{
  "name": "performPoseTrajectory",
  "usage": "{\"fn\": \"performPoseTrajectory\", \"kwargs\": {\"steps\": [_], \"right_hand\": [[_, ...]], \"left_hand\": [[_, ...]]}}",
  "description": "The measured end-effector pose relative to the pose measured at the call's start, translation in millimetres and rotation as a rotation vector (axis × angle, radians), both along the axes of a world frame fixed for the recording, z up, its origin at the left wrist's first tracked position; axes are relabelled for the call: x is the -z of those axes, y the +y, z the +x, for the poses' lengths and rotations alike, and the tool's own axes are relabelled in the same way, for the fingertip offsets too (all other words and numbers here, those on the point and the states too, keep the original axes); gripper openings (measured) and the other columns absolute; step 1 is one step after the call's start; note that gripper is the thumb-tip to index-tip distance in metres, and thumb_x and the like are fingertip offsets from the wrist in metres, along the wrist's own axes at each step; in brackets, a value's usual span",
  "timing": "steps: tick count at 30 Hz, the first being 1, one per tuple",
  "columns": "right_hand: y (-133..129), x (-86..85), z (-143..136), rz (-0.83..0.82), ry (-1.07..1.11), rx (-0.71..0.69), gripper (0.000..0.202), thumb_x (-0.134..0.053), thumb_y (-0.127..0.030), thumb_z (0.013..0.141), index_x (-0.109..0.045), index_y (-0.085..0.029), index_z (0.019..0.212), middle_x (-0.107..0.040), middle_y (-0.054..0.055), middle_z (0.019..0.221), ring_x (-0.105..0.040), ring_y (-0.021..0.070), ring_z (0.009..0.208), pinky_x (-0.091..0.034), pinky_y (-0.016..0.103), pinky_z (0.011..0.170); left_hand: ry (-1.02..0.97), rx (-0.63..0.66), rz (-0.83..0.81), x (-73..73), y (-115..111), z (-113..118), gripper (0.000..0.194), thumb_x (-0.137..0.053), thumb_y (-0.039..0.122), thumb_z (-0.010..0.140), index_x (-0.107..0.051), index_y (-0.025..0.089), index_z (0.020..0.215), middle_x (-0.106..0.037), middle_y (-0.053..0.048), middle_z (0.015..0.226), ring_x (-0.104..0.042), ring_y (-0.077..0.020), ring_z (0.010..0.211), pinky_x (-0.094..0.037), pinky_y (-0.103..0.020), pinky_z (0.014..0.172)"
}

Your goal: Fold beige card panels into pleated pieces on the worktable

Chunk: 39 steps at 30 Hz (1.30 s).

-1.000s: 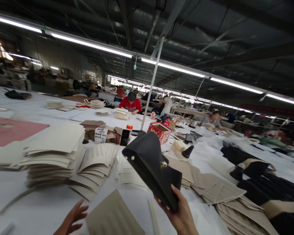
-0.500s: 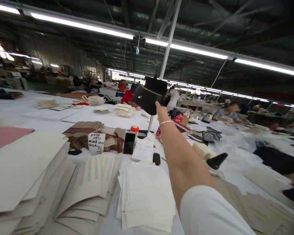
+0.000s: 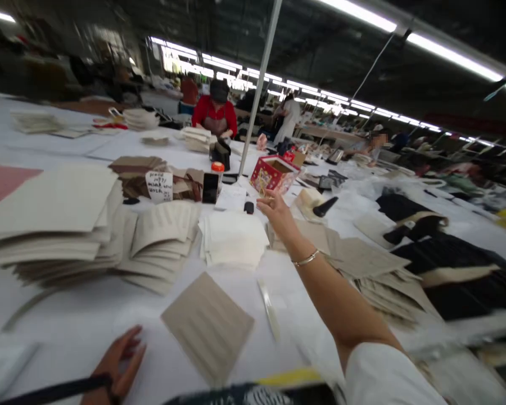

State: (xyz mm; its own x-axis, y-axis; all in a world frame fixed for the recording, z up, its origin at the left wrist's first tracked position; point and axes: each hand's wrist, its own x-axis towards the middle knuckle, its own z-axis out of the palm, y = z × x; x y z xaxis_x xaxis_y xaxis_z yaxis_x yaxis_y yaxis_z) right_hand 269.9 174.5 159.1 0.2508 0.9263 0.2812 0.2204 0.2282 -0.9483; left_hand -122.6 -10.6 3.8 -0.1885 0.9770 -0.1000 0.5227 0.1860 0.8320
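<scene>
My right hand (image 3: pixel 275 212) reaches forward over the table with its fingers apart and nothing in them. It is near a red patterned box (image 3: pixel 274 173) and a small black object (image 3: pixel 248 207). A black, flap-like item (image 3: pixel 220 153) stands farther back, behind a jar with an orange lid (image 3: pixel 217 167). My left hand (image 3: pixel 120 360) hovers low at the left, slightly blurred, with its fingers loosely spread and holding nothing. To its right lies a square beige panel (image 3: pixel 208 329). A pale strip-like tool (image 3: pixel 269 308) rests beyond that panel.
Stacks of white sheets (image 3: pixel 234 239) and beige pieces (image 3: pixel 164 230) cover the table's middle and left. A phone (image 3: pixel 210 188) stands upright by brown bundles. A metal pole (image 3: pixel 259 90) rises at the back. Black cloth (image 3: pixel 459 275) lies right. A person in red (image 3: pixel 215 115) works opposite.
My right hand has let go of the black item, which now stands farther back on the table, and has drawn back and lower. The view has tilted down, bringing my left hand into sight.
</scene>
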Motion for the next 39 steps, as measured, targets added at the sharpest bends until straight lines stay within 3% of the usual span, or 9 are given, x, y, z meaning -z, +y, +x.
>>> {"fn": "performPoseTrajectory", "kwargs": {"steps": [3,6,11,17,22,24,29,33,39], "right_hand": [[-120.1,46.5,-9.6,-0.133,-0.013,-0.007,0.053,-0.061,-0.033,0.074,-0.045,-0.017,0.121,-0.063,0.007,0.098,-0.059,0.0175,0.091,-0.044,0.039,0.088],[-222.6,91.6,-32.2,-0.210,-0.158,0.058,0.047,-0.057,-0.031,0.078,-0.046,-0.021,0.122,-0.061,0.008,0.103,-0.057,0.0198,0.097,-0.041,0.042,0.095],[-298.5,138.8,-73.0,-0.131,-0.553,-0.092,0.043,-0.049,-0.023,0.082,-0.048,-0.020,0.126,-0.055,0.014,0.119,-0.049,0.0256,0.113,-0.036,0.047,0.101],[-299.6,149.3,-103.2,-0.109,-0.995,-0.240,0.029,-0.052,-0.023,0.083,-0.058,-0.017,0.111,-0.056,0.012,0.117,-0.047,0.0258,0.111,-0.034,0.045,0.101],[-298.5,143.9,-113.1,-0.108,-1.033,-0.340,0.022,-0.056,-0.029,0.083,-0.060,-0.019,0.102,-0.060,0.008,0.105,-0.051,0.0222,0.100,-0.042,0.036,0.088],[-286.0,136.1,-101.9,-0.143,-1.008,-0.285,0.019,-0.052,-0.029,0.086,-0.061,-0.020,0.100,-0.061,0.007,0.100,-0.053,0.0207,0.096,-0.043,0.034,0.085],[-230.6,119.1,-42.4,-0.460,-1.076,0.184,0.031,-0.053,-0.026,0.085,-0.054,-0.013,0.113,-0.054,0.017,0.117,-0.050,0.0271,0.106,-0.043,0.038,0.085],[-202.4,122.5,-13.2,-0.754,-1.084,0.106,0.032,-0.054,-0.024,0.083,-0.052,-0.012,0.112,-0.056,0.017,0.113,-0.057,0.0252,0.098,-0.044,0.033,0.078],[-191.3,134.2,-5.4,-0.786,-0.898,-0.030,0.019,-0.053,-0.016,0.074,-0.055,-0.015,0.093,-0.063,0.008,0.088,-0.060,0.0202,0.083,-0.042,0.028,0.069]], "left_hand": [[0.111,0.076,0.014,-18.2,-12.5,9.2,0.053,-0.050,0.056,0.072,-0.055,0.020,0.111,-0.065,-0.009,0.097,-0.065,-0.0259,0.087,-0.054,-0.033,0.069],[0.164,0.140,0.087,-19.1,-9.4,14.6,0.049,-0.048,0.052,0.075,-0.053,0.019,0.111,-0.064,-0.009,0.100,-0.065,-0.0213,0.083,-0.053,-0.030,0.074],[0.271,0.208,0.230,-11.5,-9.8,10.0,0.047,-0.043,0.048,0.079,-0.053,0.016,0.112,-0.062,-0.011,0.102,-0.064,-0.0199,0.078,-0.053,-0.032,0.075],[0.390,0.413,0.519,-10.7,-23.6,34.9,0.036,-0.041,0.038,0.082,-0.056,0.018,0.107,-0.062,-0.014,0.110,-0.055,-0.0277,0.107,-0.039,-0.044,0.100],[0.426,0.600,0.577,-1.5,-39.6,84.1,0.040,-0.041,0.038,0.086,-0.055,0.016,0.117,-0.060,-0.015,0.119,-0.052,-0.0270,0.113,-0.039,-0.044,0.100],[0.503,0.661,0.550,5.1,-40.9,97.5,0.043,-0.045,0.040,0.084,-0.056,0.017,0.119,-0.057,-0.016,0.125,-0.050,-0.0300,0.117,-0.037,-0.048,0.100],[0.691,0.885,0.389,7.4,-34.5,102.8,0.040,-0.047,0.033,0.083,-0.059,0.025,0.119,-0.053,-0.012,0.133,-0.044,-0.0356,0.124,-0.024,-0.064,0.101],[0.722,1.013,0.339,-8.8,-32.5,116.6,0.042,-0.042,0.018,0.082,-0.059,0.022,0.120,-0.053,-0.012,0.133,-0.044,-0.0321,0.125,-0.021,-0.060,0.104],[0.671,1.105,0.346,-4.3,-34.9,169.7,0.043,-0.039,0.023,0.088,-0.050,0.017,0.129,-0.051,-0.012,0.135,-0.044,-0.0269,0.125,-0.027,-0.046,0.105]]}}
